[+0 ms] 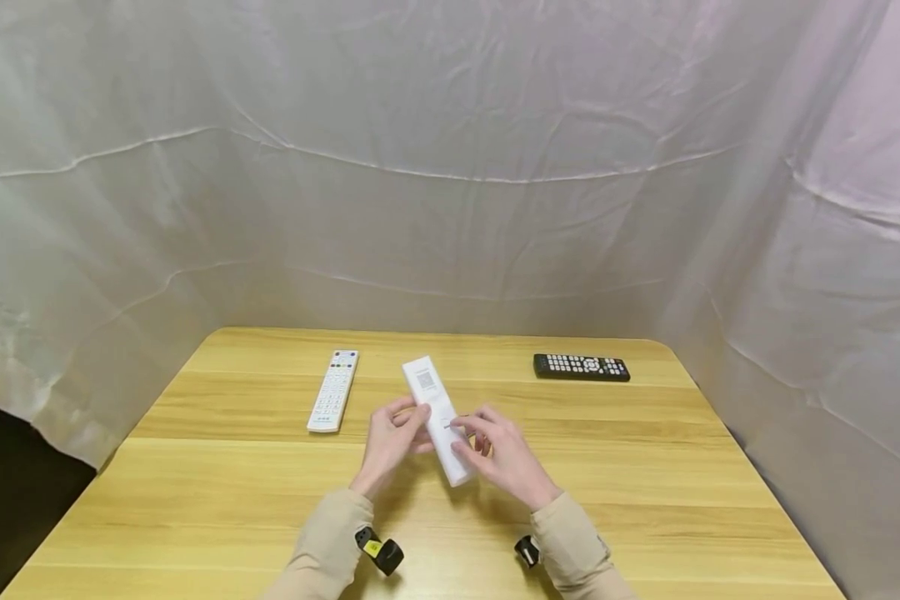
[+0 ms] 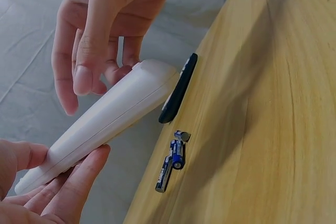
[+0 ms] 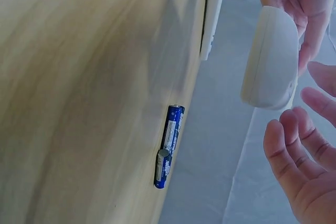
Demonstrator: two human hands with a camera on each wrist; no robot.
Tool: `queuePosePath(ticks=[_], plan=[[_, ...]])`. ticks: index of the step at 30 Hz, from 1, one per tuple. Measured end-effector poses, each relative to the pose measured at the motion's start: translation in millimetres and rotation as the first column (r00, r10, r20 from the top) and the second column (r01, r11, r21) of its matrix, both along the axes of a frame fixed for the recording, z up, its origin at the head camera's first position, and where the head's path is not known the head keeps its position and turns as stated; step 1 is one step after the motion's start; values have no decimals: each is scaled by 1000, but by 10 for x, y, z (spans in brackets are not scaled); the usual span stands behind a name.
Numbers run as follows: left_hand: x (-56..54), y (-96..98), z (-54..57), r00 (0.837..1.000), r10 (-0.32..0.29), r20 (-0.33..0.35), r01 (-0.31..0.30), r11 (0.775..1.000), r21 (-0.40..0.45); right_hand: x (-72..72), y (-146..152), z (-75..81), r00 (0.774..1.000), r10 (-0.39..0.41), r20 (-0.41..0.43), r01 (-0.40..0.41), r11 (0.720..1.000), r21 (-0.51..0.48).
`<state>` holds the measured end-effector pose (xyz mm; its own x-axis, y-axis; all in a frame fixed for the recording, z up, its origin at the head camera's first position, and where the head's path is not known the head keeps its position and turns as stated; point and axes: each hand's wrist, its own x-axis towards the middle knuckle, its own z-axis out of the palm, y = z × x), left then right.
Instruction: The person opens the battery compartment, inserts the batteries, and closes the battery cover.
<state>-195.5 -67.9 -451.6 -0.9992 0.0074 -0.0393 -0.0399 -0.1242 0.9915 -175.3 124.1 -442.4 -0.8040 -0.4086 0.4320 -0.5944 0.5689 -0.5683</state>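
A white remote control (image 1: 430, 392) is held above the table, back side up, with a QR label near its far end. My left hand (image 1: 387, 439) grips it from the left side, thumb on the back and fingers underneath. My right hand (image 1: 510, 458) is at its near end with thumb and forefinger over the back. In the right wrist view the fingers of that hand are spread and loosely bent beside the remote's end. Blue batteries (image 2: 177, 155) lie on the table beyond the remote, hidden in the head view.
A second white remote (image 1: 333, 392) lies buttons up at the left of the wooden table (image 1: 217, 475). Toward the back right lies a black remote (image 1: 581, 367). Grey cloth (image 1: 450, 233) hangs behind the table and along its sides.
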Motion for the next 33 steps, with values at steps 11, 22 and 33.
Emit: queuePosePath(ticks=[11, 22, 33], plan=[[13, 43, -5, 1000, -5, 9, 4, 1000, 26, 3, -31, 2, 1000, -19, -17, 19, 999, 45], [26, 54, -14, 1000, -20, 12, 20, 999, 31, 9, -43, 3, 1000, -26, 8, 25, 998, 52], [30, 55, -16, 1000, -26, 16, 25, 999, 32, 6, -48, 10, 999, -33, 21, 32, 998, 49]])
